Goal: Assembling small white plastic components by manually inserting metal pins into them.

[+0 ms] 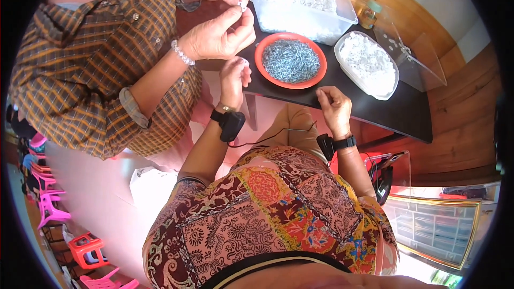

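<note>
Left hand (232, 84), centre: fingertips are holding a small white piece (246, 62). Right hand (337, 109), right of centre: fingers are curling narrowly; contents, cannot tell. Orange bowl (294, 84), upper centre: is containing grey metal pins (292, 61). White tub (383, 96), upper right: is containing white pieces (365, 56).

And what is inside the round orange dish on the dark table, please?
The round orange dish holds a heap of thin bluish-grey metal pieces, apparently small nails or screws. The dish's bottom, and anything under the heap's top layer, is covered and cannot be seen.
</note>
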`<move>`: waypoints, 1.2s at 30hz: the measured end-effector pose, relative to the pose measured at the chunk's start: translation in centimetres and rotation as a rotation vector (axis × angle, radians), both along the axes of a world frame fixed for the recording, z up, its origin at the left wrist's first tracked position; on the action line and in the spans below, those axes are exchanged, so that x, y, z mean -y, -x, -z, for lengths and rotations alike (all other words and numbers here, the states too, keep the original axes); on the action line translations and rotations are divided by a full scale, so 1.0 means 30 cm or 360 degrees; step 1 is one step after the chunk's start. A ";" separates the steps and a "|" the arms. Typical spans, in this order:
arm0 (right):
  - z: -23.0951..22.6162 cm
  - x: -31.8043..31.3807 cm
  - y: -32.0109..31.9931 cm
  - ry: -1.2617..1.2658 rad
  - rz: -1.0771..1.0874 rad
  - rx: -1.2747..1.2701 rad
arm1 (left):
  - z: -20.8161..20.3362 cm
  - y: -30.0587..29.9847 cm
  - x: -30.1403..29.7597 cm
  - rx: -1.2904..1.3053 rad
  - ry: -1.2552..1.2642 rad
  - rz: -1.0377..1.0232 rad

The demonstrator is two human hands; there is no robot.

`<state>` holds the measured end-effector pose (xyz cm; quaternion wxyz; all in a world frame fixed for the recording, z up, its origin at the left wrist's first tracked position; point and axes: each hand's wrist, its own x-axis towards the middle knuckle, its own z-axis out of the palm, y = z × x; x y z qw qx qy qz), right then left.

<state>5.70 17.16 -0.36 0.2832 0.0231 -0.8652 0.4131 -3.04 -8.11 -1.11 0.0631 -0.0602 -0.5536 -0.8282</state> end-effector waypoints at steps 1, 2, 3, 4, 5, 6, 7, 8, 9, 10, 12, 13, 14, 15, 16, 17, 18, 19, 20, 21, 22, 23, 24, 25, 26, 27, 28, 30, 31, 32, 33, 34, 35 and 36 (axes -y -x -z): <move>-0.001 0.002 -0.002 0.0012 -0.0015 -0.0006 | -0.006 0.008 0.000 -0.0044 0.0082 -0.0068; -0.003 0.003 -0.003 0.0023 -0.0032 -0.0011 | -0.012 0.016 0.003 -0.0059 0.0077 -0.0075; -0.002 0.002 -0.004 0.0019 -0.0038 -0.0025 | -0.007 0.029 0.007 -0.0070 0.0100 -0.0083; 0.000 0.001 -0.005 0.0030 -0.0029 -0.0014 | 0.003 0.043 0.008 -0.0081 0.0124 -0.0091; 0.002 0.000 -0.004 0.0043 -0.0019 -0.0003 | 0.008 0.055 0.000 0.0003 0.0073 -0.0083; 0.006 -0.001 -0.003 0.0040 -0.0022 -0.0017 | 0.016 0.060 0.001 -0.0010 0.0070 -0.0086; 0.010 -0.001 -0.005 0.0004 -0.0025 -0.0069 | 0.024 0.066 0.003 0.0024 0.0071 -0.0083; 0.012 0.001 -0.010 -0.0031 -0.0027 -0.0114 | 0.025 0.065 0.002 0.0064 0.0073 -0.0079; 0.010 0.000 -0.014 -0.0032 -0.0028 -0.0119 | 0.025 0.067 -0.001 0.0079 0.0145 -0.0068; 0.004 0.000 -0.019 -0.0004 -0.0015 -0.0071 | 0.026 0.070 -0.004 0.0076 0.0144 -0.0069; -0.002 0.008 -0.025 0.0022 -0.0021 -0.0021 | 0.025 0.067 0.002 0.0015 0.0205 -0.0065; -0.002 0.012 -0.028 0.0033 -0.0031 -0.0058 | 0.027 0.063 0.005 0.0017 0.0203 -0.0075; -0.002 0.012 -0.028 0.0044 -0.0034 -0.0100 | 0.020 0.059 0.003 0.0036 0.0203 -0.0053; 0.002 0.010 -0.026 0.0042 -0.0039 -0.0100 | 0.016 0.056 0.001 0.0057 0.0201 -0.0031; 0.009 0.007 -0.023 0.0018 -0.0028 -0.0106 | 0.017 0.056 0.002 0.0057 0.0199 -0.0036; 0.010 0.007 -0.021 -0.0008 -0.0019 -0.0111 | 0.020 0.055 0.002 0.0041 0.0229 -0.0048; 0.007 0.008 -0.022 -0.0011 -0.0026 -0.0111 | 0.022 0.055 0.002 0.0025 0.0259 -0.0059; 0.001 0.011 -0.024 -0.0006 -0.0024 -0.0111 | 0.023 0.055 0.001 0.0027 0.0255 -0.0065; -0.001 0.013 -0.028 0.0002 -0.0017 -0.0109 | 0.024 0.053 -0.003 0.0021 0.0236 -0.0073; 0.002 0.011 -0.027 0.0001 -0.0018 -0.0105 | 0.024 0.050 -0.004 0.0015 0.0217 -0.0081; 0.008 0.009 -0.025 -0.0024 -0.0024 -0.0124 | 0.025 0.047 -0.002 0.0018 0.0216 -0.0081; 0.011 0.008 -0.022 -0.0050 -0.0031 -0.0143 | 0.025 0.045 0.000 0.0012 0.0228 -0.0078; 0.011 0.008 -0.020 -0.0051 -0.0032 -0.0140 | 0.025 0.044 0.001 0.0006 0.0241 -0.0074; 0.009 0.008 -0.020 -0.0052 -0.0028 -0.0147 | 0.025 0.044 0.001 0.0008 0.0240 -0.0075; 0.008 0.009 -0.018 -0.0052 -0.0024 -0.0154 | 0.025 0.044 0.000 -0.0002 0.0239 -0.0068; 0.009 0.008 -0.017 -0.0052 -0.0025 -0.0151 | 0.025 0.045 -0.001 -0.0013 0.0238 -0.0060; 0.011 0.007 -0.015 -0.0048 -0.0030 -0.0147 | 0.027 0.047 -0.001 -0.0011 0.0238 -0.0061; 0.013 0.009 -0.015 -0.0043 -0.0037 -0.0138 | 0.037 0.051 0.000 -0.0006 0.0231 -0.0055; 0.008 0.012 -0.016 -0.0037 -0.0019 -0.0126 | 0.040 0.053 0.000 -0.0002 0.0232 -0.0057; 0.004 0.014 -0.018 -0.0031 0.0001 -0.0113 | 0.041 0.054 -0.001 -0.0039 0.0222 -0.0043; 0.003 0.015 -0.020 -0.0030 0.0002 -0.0109 | 0.043 0.053 -0.001 -0.0075 0.0212 -0.0029; 0.003 0.017 -0.021 -0.0038 -0.0002 -0.0106 | 0.045 0.048 0.001 -0.0072 0.0213 -0.0028; 0.000 0.015 -0.017 -0.0047 -0.0005 -0.0108 | 0.038 0.045 0.000 -0.0061 0.0236 -0.0050; 0.004 0.013 -0.014 -0.0047 -0.0003 -0.0109 | 0.033 0.044 -0.002 -0.0050 0.0259 -0.0071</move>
